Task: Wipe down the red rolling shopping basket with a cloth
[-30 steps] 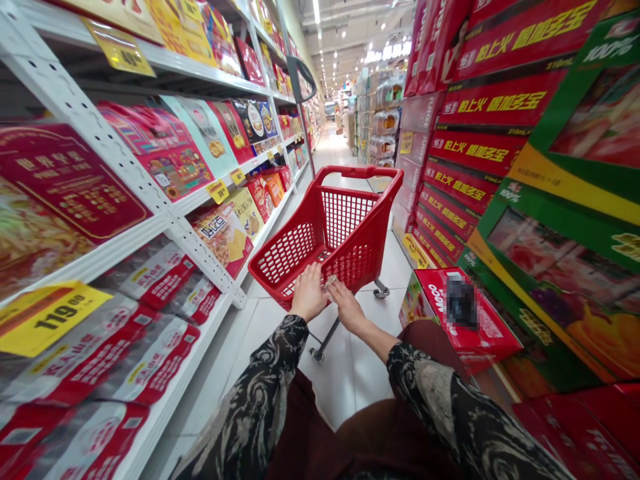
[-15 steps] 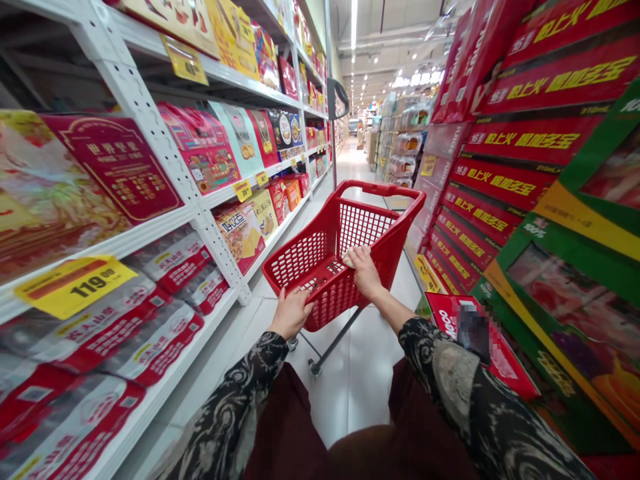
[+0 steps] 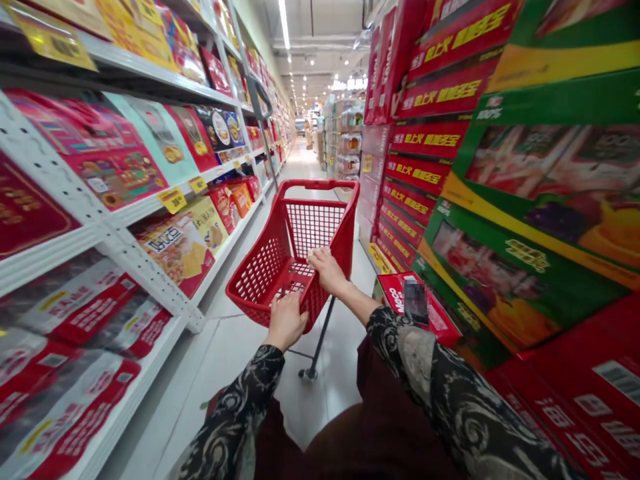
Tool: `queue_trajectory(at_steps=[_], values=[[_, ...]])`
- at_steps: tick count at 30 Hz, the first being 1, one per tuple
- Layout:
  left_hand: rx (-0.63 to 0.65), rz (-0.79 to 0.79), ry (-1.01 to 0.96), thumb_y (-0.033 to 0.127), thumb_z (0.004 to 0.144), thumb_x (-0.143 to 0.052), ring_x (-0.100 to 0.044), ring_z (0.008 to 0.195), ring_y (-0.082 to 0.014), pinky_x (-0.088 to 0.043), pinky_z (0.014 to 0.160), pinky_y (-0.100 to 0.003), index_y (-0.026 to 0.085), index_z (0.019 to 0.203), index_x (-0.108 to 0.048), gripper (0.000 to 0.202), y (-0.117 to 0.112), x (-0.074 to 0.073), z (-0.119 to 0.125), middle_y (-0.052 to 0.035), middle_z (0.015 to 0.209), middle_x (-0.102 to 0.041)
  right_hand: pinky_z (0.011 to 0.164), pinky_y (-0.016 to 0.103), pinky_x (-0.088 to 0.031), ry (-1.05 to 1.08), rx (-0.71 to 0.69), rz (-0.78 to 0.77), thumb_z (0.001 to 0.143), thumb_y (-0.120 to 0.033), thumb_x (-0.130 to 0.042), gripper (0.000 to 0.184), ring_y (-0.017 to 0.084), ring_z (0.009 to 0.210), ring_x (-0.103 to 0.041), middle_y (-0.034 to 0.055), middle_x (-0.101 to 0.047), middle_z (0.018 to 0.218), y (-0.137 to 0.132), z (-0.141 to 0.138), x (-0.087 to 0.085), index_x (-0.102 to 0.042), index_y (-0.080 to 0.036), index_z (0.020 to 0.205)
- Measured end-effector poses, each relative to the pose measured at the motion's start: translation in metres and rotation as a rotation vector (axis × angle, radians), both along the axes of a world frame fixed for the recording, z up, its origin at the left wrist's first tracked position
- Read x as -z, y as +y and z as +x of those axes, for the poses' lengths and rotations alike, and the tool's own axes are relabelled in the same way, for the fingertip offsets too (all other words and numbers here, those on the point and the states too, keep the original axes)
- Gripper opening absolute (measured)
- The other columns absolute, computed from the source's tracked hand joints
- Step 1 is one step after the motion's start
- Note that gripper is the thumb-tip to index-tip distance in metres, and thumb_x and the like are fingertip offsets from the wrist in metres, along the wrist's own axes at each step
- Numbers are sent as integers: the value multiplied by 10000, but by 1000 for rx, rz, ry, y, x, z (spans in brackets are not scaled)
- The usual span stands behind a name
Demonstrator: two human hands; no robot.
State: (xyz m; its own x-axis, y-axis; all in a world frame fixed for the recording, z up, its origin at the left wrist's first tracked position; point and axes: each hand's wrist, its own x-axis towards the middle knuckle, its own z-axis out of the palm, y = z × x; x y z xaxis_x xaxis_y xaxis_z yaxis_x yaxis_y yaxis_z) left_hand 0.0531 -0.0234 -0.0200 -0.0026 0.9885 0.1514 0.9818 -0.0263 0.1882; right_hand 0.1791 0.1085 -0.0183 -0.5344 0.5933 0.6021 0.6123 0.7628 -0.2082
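A red plastic shopping cart basket (image 3: 273, 257) on wheels stands in the aisle right in front of me. My left hand (image 3: 286, 321) is closed over the basket's near rim, fingers curled inside. My right hand (image 3: 327, 269) lies farther along the right rim, fingers bent over a small white wad (image 3: 315, 253) pressed against the plastic. What the wad is I cannot tell. The basket looks empty inside. Both forearms wear dark patterned sleeves.
White shelving (image 3: 150, 208) with boxed snacks and yellow price tags lines the left. Stacked red cartons (image 3: 425, 141) and green cartons (image 3: 525, 220) wall the right, with a low red box (image 3: 395, 293) beside the cart. The cart's pull handle (image 3: 257, 100) rises ahead. The tiled aisle floor (image 3: 300, 157) runs on.
Both hands were together on the near rim; the right hand moved along the right rim with the white wad. The cart rolled forward and my view swung right.
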Motion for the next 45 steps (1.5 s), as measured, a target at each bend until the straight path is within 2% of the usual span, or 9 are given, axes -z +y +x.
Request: queue_trajectory(at_steps=[5, 9, 14, 24, 30, 33, 36, 41, 45], values=[[242, -11, 28, 220, 735, -524, -431, 1259, -251, -261, 1078, -470, 124, 1288, -435, 568, 5, -1, 5, -144, 1324, -517, 1046, 421, -285, -69, 20, -9, 918, -192, -456, 196, 207, 1083, -427, 85, -566, 1125, -12, 20, -2, -633, -176, 1000], [123, -17, 89, 326, 817, -474, -325, 1333, -283, -157, 1078, -603, 170, 1306, -430, 515, 6, -3, -28, -129, 1401, -441, 1040, 428, -284, 13, 32, -23, 921, -208, -454, 193, 203, 1069, -435, 91, -560, 1128, -4, 34, -1, -627, -171, 997], [95, -59, 112, 384, 901, -347, -359, 1311, -256, -191, 1069, -585, 182, 1282, -462, 446, 8, 1, -57, -110, 1376, -475, 1050, 425, -275, 105, 28, -53, 893, -136, -465, 202, 197, 1088, -438, 87, -553, 1151, -1, 42, 0, -621, -177, 1014], [94, -68, 228, 442, 903, -351, -550, 1086, -252, -310, 1002, -469, 183, 1218, -519, 441, 10, -12, -38, -114, 1138, -633, 1057, 478, -293, 122, -69, -82, 893, -132, -427, 252, 233, 1156, -432, 115, -554, 1170, -84, 27, 17, -615, -167, 1057], [74, -90, 222, 474, 900, -332, -567, 1053, -251, -355, 958, -447, 188, 1130, -566, 436, 3, -19, -19, -111, 1070, -659, 1078, 509, -285, 144, -35, -46, 907, -148, -382, 309, 255, 1211, -421, 127, -552, 1214, -87, 39, 26, -595, -158, 1130], [24, -69, 161, 451, 892, -354, -461, 1223, -269, -277, 1041, -514, 179, 1252, -478, 468, -1, -14, -18, -133, 1270, -562, 1078, 516, -290, 165, 31, -52, 898, -121, -359, 342, 262, 1258, -380, 144, -525, 1262, -79, 50, 30, -585, -141, 1154], [-97, -8, 122, 377, 854, -436, -211, 1385, -298, -216, 1077, -564, 136, 1344, -368, 550, -6, -3, -30, -166, 1482, -288, 1069, 512, -303, 180, 81, -60, 902, -129, -367, 325, 258, 1257, -387, 149, -526, 1258, -79, 54, 31, -592, -149, 1136], [-9, 32, 105, 169, 735, -528, -132, 1400, -324, -278, 1094, -472, 46, 1319, -388, 613, -7, 12, -51, -226, 1476, -258, 1070, 513, -298, 132, 98, -77, 921, -183, -412, 274, 261, 1241, -410, 160, -540, 1243, -93, 24, 29, -600, -146, 1115], [43, 46, 107, 92, 701, -504, -177, 1384, -354, -290, 1085, -521, 53, 1238, -479, 539, -1, 14, -56, -243, 1444, -309, 1083, 495, -292, 56, 6, -46, 926, -197, -427, 276, 242, 1227, -429, 138, -542, 1251, -103, -20, 24, -579, -166, 1155]])
